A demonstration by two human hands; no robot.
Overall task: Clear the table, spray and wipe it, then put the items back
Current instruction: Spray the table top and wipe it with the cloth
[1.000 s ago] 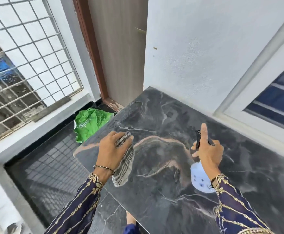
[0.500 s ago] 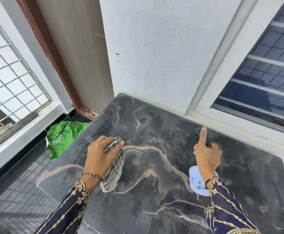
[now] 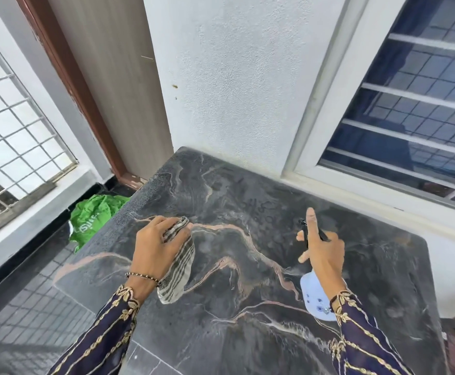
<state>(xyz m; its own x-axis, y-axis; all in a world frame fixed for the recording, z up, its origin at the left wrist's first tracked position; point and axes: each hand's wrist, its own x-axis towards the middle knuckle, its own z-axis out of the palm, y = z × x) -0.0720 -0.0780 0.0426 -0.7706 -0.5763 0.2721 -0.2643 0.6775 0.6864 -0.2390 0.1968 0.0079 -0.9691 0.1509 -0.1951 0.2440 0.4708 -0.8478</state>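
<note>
A dark marble table with pink and white veins fills the middle of the view. My left hand grips a bunched grey striped cloth that hangs down onto the table's left part. My right hand holds a pale blue spray bottle with a black nozzle above the table's right part. Its index finger points straight forward over the trigger head. Nothing else lies on the tabletop.
A green bag lies on the tiled floor beside the table's left edge. A wooden door stands behind, a white wall backs the table, and a barred window is at the right.
The view has swung slightly right and up, showing more of the window. Both hands keep their hold on cloth and bottle in about the same places over the table.
</note>
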